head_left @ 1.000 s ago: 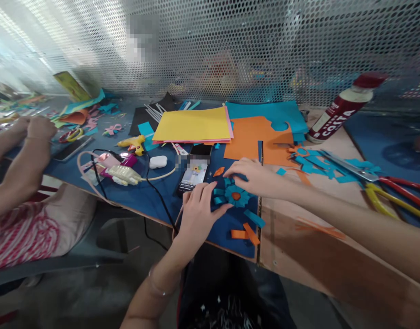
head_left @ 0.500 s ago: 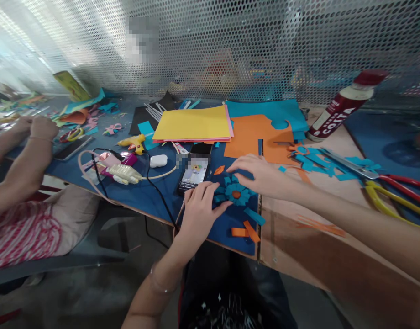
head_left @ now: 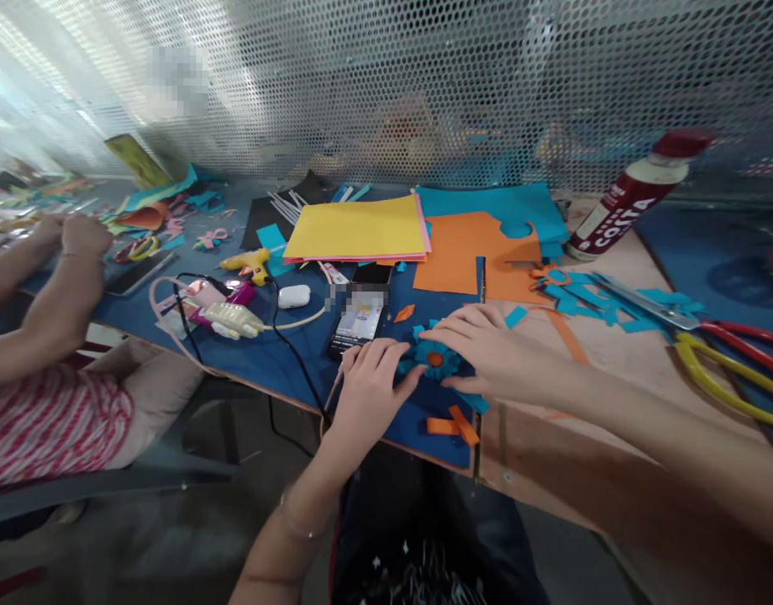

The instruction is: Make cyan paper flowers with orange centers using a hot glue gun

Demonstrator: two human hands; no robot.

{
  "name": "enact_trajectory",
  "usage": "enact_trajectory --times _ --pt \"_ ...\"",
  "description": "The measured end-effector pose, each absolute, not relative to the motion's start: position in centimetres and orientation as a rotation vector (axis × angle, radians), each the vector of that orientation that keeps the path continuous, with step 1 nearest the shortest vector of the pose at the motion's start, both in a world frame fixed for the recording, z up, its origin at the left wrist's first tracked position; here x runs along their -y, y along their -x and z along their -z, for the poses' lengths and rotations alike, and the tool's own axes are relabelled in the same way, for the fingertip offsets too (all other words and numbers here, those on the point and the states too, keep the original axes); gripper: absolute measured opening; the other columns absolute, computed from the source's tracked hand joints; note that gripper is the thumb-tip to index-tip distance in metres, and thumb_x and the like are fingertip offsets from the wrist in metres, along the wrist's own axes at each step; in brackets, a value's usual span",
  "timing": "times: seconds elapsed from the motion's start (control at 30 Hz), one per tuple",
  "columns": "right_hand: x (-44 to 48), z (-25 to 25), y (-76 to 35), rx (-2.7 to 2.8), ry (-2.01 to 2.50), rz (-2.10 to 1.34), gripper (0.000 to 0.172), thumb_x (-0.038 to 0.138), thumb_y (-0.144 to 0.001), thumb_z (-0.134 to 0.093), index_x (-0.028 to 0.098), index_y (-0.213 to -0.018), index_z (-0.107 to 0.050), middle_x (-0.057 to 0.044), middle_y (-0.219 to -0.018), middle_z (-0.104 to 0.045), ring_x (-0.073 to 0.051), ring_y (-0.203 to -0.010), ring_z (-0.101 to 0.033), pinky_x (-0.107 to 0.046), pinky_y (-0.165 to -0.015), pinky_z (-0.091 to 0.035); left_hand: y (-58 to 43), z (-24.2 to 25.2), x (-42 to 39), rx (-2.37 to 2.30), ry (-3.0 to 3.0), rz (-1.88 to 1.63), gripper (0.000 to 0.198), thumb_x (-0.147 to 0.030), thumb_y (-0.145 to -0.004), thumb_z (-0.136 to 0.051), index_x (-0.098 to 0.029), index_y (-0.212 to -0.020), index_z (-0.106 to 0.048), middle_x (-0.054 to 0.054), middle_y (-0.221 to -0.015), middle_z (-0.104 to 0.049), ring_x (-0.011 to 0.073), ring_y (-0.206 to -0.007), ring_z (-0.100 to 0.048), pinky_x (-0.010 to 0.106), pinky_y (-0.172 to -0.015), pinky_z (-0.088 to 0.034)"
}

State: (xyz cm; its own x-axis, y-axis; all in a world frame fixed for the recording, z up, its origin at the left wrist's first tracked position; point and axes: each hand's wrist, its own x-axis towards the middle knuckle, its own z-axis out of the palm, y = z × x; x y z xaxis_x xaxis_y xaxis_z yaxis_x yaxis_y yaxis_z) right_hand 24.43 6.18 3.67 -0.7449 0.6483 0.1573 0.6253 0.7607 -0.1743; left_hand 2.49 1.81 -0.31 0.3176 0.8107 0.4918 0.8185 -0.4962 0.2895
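A teal paper flower point(head_left: 434, 360) with an orange centre lies on the blue mat near the table's front edge. My left hand point(head_left: 369, 393) rests on the mat at the flower's left side, fingers extended and pressing on its petals. My right hand point(head_left: 496, 355) lies over the flower's right side, fingers spread, with fingertips touching the petals above and the thumb below. Neither hand lifts it. Loose orange strips point(head_left: 453, 424) and a teal strip lie just in front of the flower.
A phone point(head_left: 357, 323) lies left of the flower. Yellow paper point(head_left: 357, 228), an orange sheet point(head_left: 467, 252), a glue gun point(head_left: 248, 264), white earbud case point(head_left: 292, 296), teal scraps, scissors point(head_left: 720, 357) and a Costa bottle point(head_left: 632, 197) crowd the table. Another person's arms point(head_left: 43, 286) work at left.
My right hand has come down and toward me, from above the flower onto its right side. My left hand stays at the flower's left edge.
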Motion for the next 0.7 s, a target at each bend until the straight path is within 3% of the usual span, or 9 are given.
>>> enact_trajectory --times 0.23,0.57,0.7 --pt "-5.91 -3.82 -24.13 2.719 1.026 -0.147 0.052 0.028 -0.085 -0.059 0.014 -0.135 -0.056 -0.014 -0.124 -0.063 -0.032 -0.112 -0.049 -0.047 -0.095 -0.035 -2.54 0.27 -1.82 1.596 2.51 0.957 0.015 -0.029 -0.098 -0.054 -0.022 -0.101 -0.067 0.006 -0.113 -0.07 0.0204 -0.106 -0.065 0.039 -0.095 -0.036" --pt "-5.99 -3.53 -24.35 2.697 1.071 -0.181 0.052 0.031 -0.086 -0.06 0.018 -0.136 -0.056 -0.013 -0.123 -0.063 -0.032 -0.113 -0.049 -0.047 -0.095 -0.037 -2.64 0.39 -1.87 1.569 2.541 0.94 0.015 -0.029 -0.097 -0.056 -0.022 -0.104 -0.067 0.005 -0.114 -0.071 0.0195 -0.105 -0.066 0.04 -0.099 -0.036" --pt "-6.09 -3.55 -24.75 2.696 1.076 -0.194 0.057 0.043 -0.088 -0.061 0.019 -0.139 -0.053 -0.013 -0.13 -0.06 -0.033 -0.116 -0.048 -0.047 -0.097 -0.035 -2.44 -0.03 -1.73 1.582 2.547 0.972 0.019 -0.029 -0.097 -0.056 -0.022 -0.113 -0.063 0.006 -0.12 -0.068 0.0202 -0.112 -0.064 0.039 -0.099 -0.038"
